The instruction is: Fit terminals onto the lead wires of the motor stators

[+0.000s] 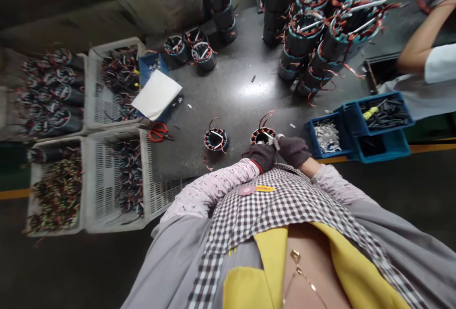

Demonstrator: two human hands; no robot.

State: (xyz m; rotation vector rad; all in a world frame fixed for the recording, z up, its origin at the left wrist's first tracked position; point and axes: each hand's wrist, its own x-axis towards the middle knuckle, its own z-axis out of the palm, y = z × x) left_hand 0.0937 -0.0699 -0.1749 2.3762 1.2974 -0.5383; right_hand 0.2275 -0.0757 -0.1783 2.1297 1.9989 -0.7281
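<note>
A motor stator, a dark ring with copper wires standing up from its rim, sits at the table's front edge. My left hand, in a dark knit glove with a red cuff, curls against its near side. From the right, my right hand, also gloved, reaches to the rim with its fingers pinched together. Something pale and thin shows at its fingertips, too small to name. Another stator stands upright to the left, with white sleeving across its opening and loose wires.
Stacked stators stand at the back right. Blue bins hold white and black sleeves. Red-handled scissors and white paper lie left, beside crates of wired parts. A co-worker's arm is at far right.
</note>
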